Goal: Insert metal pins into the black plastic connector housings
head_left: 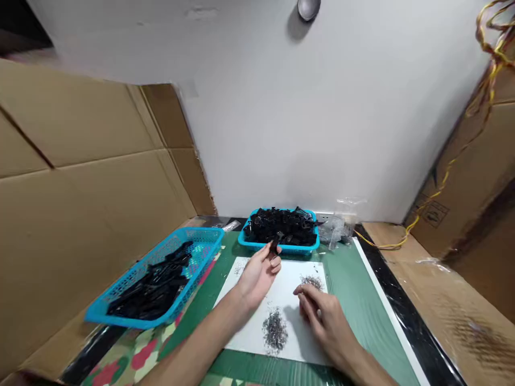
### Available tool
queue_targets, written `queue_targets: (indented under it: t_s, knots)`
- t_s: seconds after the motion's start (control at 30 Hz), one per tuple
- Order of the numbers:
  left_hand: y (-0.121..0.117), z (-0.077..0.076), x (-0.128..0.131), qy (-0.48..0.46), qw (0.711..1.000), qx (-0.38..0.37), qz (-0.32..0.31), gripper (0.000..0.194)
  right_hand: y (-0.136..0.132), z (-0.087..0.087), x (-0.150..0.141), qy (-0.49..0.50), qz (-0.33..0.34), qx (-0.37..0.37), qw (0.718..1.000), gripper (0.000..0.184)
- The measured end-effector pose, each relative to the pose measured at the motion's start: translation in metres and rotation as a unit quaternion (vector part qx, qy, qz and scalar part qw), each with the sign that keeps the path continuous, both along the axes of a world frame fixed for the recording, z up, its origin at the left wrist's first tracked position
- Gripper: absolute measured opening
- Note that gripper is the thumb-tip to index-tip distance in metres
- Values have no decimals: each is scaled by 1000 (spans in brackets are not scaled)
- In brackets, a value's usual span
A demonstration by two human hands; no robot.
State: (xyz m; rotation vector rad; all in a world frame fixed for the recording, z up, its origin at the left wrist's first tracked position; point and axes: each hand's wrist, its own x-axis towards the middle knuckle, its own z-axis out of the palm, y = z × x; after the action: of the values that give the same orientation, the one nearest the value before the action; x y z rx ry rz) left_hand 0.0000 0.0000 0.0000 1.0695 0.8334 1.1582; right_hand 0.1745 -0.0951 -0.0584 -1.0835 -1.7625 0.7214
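Observation:
My left hand (260, 272) is raised over a white sheet (287, 300), its fingers pinched on a small black plastic part (276, 245). My right hand (322, 316) rests low on the sheet, fingers curled and pressed together beside a small heap of tiny grey metal pieces (311, 281); what it holds, if anything, is too small to see. A bigger heap of the same grey pieces (275, 329) lies between my two forearms. Behind the sheet stands a blue tray (281, 247) piled with black parts.
A blue mesh basket (161, 271) with black parts sits at the left on the green mat (350, 289). Clear plastic bags (336, 229) lie by the wall. Cardboard walls stand left and right; yellow wires (450, 177) hang at the right.

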Motion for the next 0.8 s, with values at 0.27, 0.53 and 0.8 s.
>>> queue_targets:
  t_s: [0.27, 0.53, 0.8]
  knots:
    - [45, 34, 14, 97, 983, 152, 30, 39, -5, -6, 1, -27, 22, 55, 998, 22]
    - [169, 103, 41, 404, 857, 305, -91, 17, 11, -14, 0, -99, 36, 105, 989, 19]
    - [228, 93, 63, 562, 721, 324, -241, 34, 20, -29, -5, -159, 29, 164, 973, 18]
